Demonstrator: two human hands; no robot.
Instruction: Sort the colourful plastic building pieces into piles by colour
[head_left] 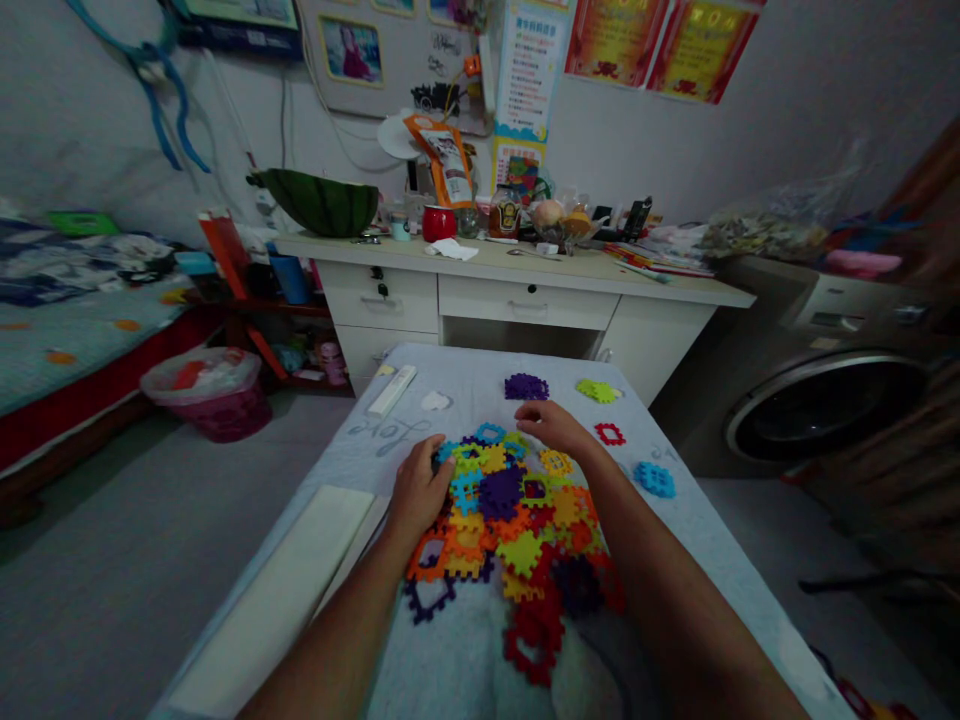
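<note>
A heap of colourful plastic interlocking tiles [501,493] with notched edges spreads over the cloth-covered table. They are purple, blue, yellow, green, orange and red, some solid and some with cut-out middles. My left hand [420,487] rests at the heap's left edge, thumb apart from the fingers, touching blue tiles [446,452]. Over the far side of the heap is my right hand [551,425], its fingers slightly bent and apart, with nothing visible in them. A yellow tile [556,461] lies just below it. Beyond that hand sits a purple stack of tiles [526,386].
Separate groups lie at the right: green tiles [597,390], a red tile [610,434] and blue tiles [655,478]. A long white box [277,590] lies along the left edge, and a white strip [392,391] farther back. Behind stands a white desk [525,270].
</note>
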